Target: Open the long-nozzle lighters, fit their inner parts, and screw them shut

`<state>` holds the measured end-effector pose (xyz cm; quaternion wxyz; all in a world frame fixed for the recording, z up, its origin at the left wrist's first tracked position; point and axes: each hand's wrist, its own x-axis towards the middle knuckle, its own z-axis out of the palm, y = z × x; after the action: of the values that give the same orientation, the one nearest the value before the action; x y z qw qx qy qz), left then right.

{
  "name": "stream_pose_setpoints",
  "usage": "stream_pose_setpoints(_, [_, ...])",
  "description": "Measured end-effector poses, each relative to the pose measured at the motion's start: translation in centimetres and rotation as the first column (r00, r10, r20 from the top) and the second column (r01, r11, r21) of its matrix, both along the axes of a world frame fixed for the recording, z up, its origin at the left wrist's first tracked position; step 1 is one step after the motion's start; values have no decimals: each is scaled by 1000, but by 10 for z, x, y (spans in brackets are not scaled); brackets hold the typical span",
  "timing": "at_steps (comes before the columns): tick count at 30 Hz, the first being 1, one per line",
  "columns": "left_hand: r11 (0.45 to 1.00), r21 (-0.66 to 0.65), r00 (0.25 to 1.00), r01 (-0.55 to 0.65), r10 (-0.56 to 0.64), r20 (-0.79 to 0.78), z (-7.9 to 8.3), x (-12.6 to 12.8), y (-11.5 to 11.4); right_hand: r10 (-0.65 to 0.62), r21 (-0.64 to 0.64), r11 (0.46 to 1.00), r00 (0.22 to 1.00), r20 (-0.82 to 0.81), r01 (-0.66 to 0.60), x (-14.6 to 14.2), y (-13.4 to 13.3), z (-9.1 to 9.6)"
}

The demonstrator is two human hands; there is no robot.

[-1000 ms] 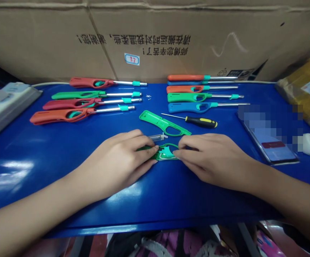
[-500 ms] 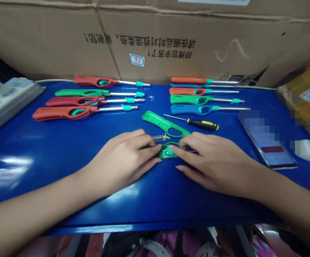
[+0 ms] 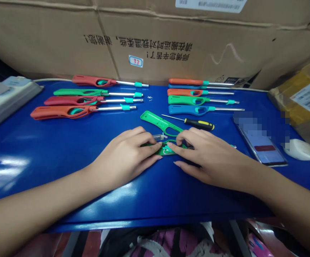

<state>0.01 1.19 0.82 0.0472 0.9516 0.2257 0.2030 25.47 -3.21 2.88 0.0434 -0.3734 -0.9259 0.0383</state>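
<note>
My left hand is closed on the left end of an open green lighter shell lying on the table. Its thumb and index finger pinch the edge. Curled over the shell's right side is my right hand, its index fingertip pressed on a teal part inside, the thumb lower and apart. My fingers hide much of the shell. Just behind it lies a clear tube-like piece, partly covered by my left hand. The matching green shell half rests behind that, beside a black-and-yellow screwdriver.
Several long lighters lie at the back left, among them an orange one; more lie at the back right, including a blue one. Tiny screws sit between the groups. A phone, white mouse and power strip flank the table.
The view has shifted slightly, moving everything a little to the left. Both hands stay on the green shell, with only slight finger movement.
</note>
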Motion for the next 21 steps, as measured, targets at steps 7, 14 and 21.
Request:
stream_pose_setpoints(7, [999, 48, 1000, -12, 13, -28, 5, -1, -2, -69, -96, 994, 986, -149, 55, 6, 1, 2])
stream_pose_setpoints(14, [1000, 23, 1000, -12, 12, -22, 9, -3, -1, -92, -77, 994, 981, -172, 79, 12, 3, 5])
stream_pose_setpoints(21, [998, -36, 998, 51, -50, 33, 9, -4, -2, -103, -80, 992, 985, -138, 93, 13, 5, 10])
